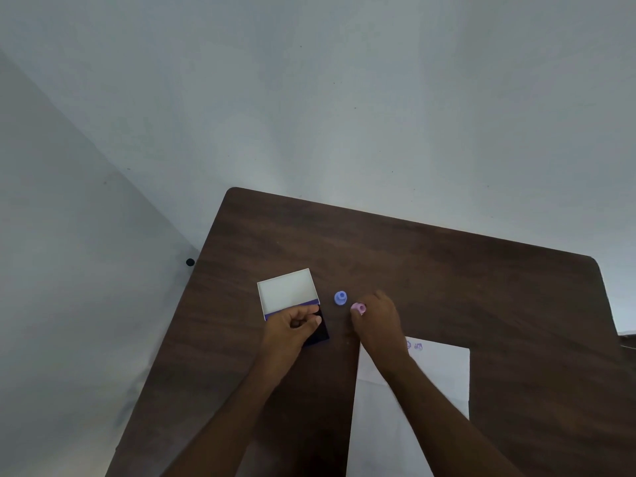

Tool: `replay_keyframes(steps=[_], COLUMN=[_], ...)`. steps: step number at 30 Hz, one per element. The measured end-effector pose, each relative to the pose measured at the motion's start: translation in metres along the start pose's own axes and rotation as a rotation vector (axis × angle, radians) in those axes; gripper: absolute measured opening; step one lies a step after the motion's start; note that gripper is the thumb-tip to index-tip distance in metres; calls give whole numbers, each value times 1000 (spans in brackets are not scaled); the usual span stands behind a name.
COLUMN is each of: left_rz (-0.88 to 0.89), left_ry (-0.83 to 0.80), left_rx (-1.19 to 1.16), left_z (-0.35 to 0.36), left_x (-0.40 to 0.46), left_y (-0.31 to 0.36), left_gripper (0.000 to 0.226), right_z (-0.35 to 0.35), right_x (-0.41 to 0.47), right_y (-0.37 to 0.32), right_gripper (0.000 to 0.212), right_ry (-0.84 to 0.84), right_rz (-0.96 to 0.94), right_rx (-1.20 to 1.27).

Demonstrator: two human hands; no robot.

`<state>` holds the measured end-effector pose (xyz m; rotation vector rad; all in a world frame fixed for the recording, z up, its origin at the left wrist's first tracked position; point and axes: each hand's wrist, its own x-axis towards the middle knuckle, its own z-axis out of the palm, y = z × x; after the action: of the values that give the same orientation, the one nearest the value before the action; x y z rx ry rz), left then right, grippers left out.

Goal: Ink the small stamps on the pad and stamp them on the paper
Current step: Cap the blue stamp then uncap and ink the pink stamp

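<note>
An open ink pad [321,333] lies on the dark wooden table [447,270], its white lid [287,290] folded back behind it. My left hand [292,325] rests on the pad, gripping its front part. A small blue stamp [340,298] stands free just right of the lid. My right hand [377,320] is closed on a small pink stamp [359,308] that touches the table beside the blue one. A white sheet of paper [440,380] lies near me on the right, with two purple prints [414,346] at its far edge.
The table's far edge meets a pale wall, and pale floor lies to the left. A small black object [190,262] sits on the floor by the table's left edge. My forearms cross the near part of the table and the paper.
</note>
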<state>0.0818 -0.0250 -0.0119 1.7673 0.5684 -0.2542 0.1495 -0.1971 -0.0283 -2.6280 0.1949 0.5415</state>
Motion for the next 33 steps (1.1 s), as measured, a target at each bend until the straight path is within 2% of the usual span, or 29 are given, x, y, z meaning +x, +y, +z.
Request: replay_keyframes(steps=[3, 7, 12, 16, 20, 25, 29, 33], left_rz=[9, 24, 145, 137, 163, 209, 243, 239], left_ry=[18, 19, -48, -91, -60, -65, -94, -97], left_rx=[-37, -17, 39, -32, -81, -93, -117, -148], left_z=[0, 4, 7, 6, 1, -3, -9, -12], left_x=[-1, -5, -14, -22, -28, -34, -40, -42], left_y=[4, 14, 29, 34, 36, 36, 38, 39], left_gripper=[20, 21, 40, 38, 31, 27, 23, 25], right_z=[-9, -19, -27, -29, -32, -37, -42, -42], right_x=[-9, -27, -43, -51, -58, -63, -68, -70], right_y=[-2, -6, -16, -19, -18, -18, -18, -19], right_gripper=[21, 15, 19, 18, 14, 19, 30, 29], right_ry=[20, 99, -62, -170, -239, -328, -341, -333], right_rz=[-34, 12, 45, 71, 71, 44, -19, -42], right_rx=[100, 468, 854, 1040, 1124, 1158, 1148, 1143])
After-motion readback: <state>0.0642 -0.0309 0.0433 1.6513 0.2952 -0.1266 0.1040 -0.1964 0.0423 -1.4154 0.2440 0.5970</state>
